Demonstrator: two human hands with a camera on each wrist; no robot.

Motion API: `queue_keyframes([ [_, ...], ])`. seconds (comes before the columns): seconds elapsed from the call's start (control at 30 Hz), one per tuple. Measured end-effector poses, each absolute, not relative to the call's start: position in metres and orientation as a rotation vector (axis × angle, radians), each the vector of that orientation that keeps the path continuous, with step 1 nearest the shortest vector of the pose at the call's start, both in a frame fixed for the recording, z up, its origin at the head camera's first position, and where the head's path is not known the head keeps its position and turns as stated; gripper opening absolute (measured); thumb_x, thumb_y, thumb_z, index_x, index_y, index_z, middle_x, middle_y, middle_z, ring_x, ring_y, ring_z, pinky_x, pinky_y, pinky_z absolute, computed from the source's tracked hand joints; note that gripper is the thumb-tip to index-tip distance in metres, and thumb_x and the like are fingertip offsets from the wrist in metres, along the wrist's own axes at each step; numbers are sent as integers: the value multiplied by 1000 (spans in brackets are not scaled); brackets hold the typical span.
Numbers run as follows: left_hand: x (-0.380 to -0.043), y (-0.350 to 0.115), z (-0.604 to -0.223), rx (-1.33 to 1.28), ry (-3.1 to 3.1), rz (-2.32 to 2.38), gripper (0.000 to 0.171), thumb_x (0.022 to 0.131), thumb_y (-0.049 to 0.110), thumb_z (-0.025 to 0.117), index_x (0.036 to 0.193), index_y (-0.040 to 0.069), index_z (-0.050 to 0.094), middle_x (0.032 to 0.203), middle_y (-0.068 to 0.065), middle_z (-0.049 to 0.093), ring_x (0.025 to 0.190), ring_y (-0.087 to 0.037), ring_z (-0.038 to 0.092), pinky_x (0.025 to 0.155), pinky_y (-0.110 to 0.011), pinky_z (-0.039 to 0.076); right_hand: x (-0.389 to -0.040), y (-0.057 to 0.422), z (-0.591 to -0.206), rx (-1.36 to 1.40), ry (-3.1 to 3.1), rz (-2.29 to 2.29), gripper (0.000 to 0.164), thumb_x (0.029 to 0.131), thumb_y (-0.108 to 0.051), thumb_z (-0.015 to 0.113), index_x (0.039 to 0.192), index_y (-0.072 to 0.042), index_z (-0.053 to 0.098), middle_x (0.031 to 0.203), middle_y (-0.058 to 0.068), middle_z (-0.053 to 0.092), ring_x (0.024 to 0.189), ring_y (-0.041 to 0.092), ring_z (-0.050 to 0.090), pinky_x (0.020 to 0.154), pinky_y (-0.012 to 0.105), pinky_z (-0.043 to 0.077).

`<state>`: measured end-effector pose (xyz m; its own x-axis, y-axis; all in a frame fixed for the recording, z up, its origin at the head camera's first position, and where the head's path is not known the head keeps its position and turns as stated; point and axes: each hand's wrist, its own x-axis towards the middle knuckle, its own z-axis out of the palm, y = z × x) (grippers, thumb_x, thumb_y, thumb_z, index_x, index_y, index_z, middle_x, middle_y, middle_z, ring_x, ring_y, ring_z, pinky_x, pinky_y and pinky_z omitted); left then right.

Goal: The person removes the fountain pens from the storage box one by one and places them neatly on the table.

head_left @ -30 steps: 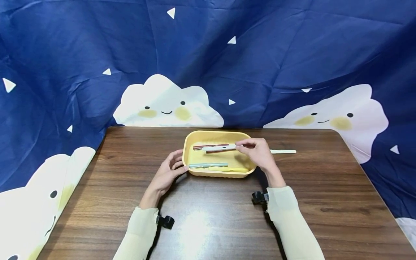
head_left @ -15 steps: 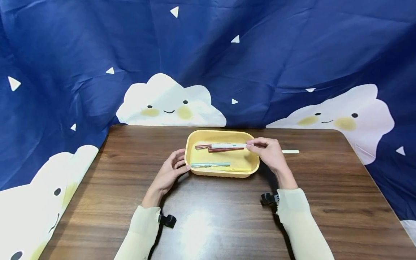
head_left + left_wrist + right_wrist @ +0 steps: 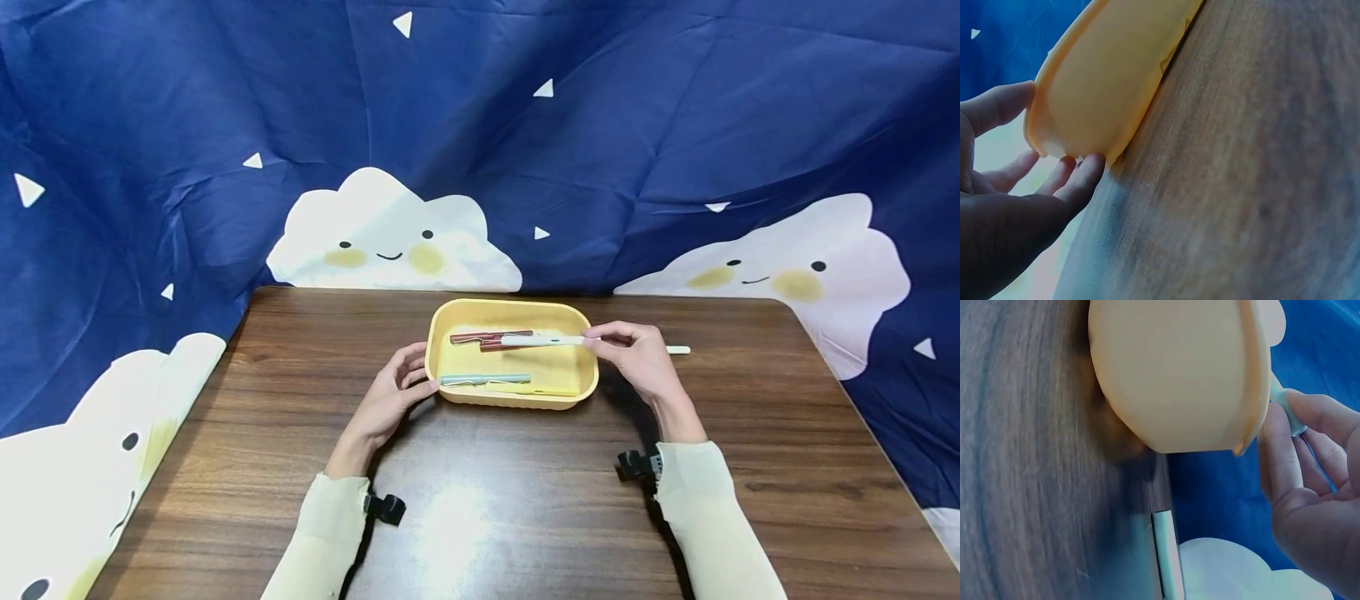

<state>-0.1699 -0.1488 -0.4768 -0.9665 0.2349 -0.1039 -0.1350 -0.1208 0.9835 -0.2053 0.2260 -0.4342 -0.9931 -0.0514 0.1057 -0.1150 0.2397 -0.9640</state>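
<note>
Furthest left, the left hand (image 3: pixel 386 402) held one end of the yellow tray (image 3: pixel 465 359), its thumb at the near corner and its fingers against the end wall. The tray stood on the wooden table (image 3: pixel 540 492), its long side running left to right.

Inside, the teal pen (image 3: pixel 487 379) lay along the near wall, with the yellow pen (image 3: pixel 547 389) overlapping it in view and reaching further right. Farther back were the rear red pen (image 3: pixel 462 338) and the front red pen (image 3: pixel 491 346), roughly parallel.

Over these two extended the white pen (image 3: pixel 540 341), its long axis nearly in line with the tray's. Whether its left end touched the red pens could not be told. Its right end reached the tray's right rim, where the right hand (image 3: pixel 641 360) pinched it between thumb and index finger. So the pen pointed leftward from the right hand, much the nearer one; the left hand was well apart from it.

Rightmost, the second white pen (image 3: pixel 679 350) lay on the table outside the tray, not touching it, partly hidden behind the right hand.
</note>
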Motion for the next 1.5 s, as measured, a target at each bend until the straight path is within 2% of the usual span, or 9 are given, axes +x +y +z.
queue_keyframes([
  [0.13,-170,-149,-477,113,1906,2177,71,91,-4,70,152,4,37,146,-25,43,133,-38,45,93,-24,49,-203,231,-433,169,-2397,1923,24,87,0,78,104,15,71,92,-2,74,86,4,68,76,19,56],
  [0.33,-171,-148,-477,126,1915,2178,71,90,-4,70,153,3,36,146,-26,43,133,-39,45,93,-23,48,-200,240,-431,170,-2324,1981,27,87,5,76,106,21,67,92,1,76,85,6,70,74,18,55],
  [0.53,-171,-148,-477,126,1912,2175,70,91,-5,69,153,3,36,147,-27,43,133,-39,45,93,-23,48,-197,251,-432,141,-2309,2003,22,88,4,76,105,16,70,94,0,76,86,6,69,73,18,55],
  [0.67,-170,-147,-477,129,1911,2176,69,91,-7,67,152,3,36,147,-27,43,133,-40,45,93,-23,48,-194,257,-433,128,-2285,2035,16,87,4,76,102,10,74,96,3,77,87,7,68,74,19,55],
  [0.93,-170,-146,-477,136,1909,2170,71,91,-6,67,153,0,34,147,-27,42,133,-40,44,94,-23,47,-191,271,-437,131,-2233,2089,20,87,6,76,104,16,70,93,2,77,87,6,68,74,18,56],
  [1.3,-170,-147,-477,129,1903,2170,69,92,-6,67,153,3,36,147,-26,42,133,-40,44,93,-24,48,-184,289,-438,108,-2176,2154,15,87,6,76,102,11,74,93,0,77,85,6,69,73,18,56],
  [1.5,-170,-148,-477,134,1916,2175,68,91,-6,68,152,3,37,147,-27,43,133,-40,44,93,-24,48,-183,300,-440,122,-2036,2330,14,88,12,70,101,12,74,98,6,77,88,10,72,79,23,57],
])
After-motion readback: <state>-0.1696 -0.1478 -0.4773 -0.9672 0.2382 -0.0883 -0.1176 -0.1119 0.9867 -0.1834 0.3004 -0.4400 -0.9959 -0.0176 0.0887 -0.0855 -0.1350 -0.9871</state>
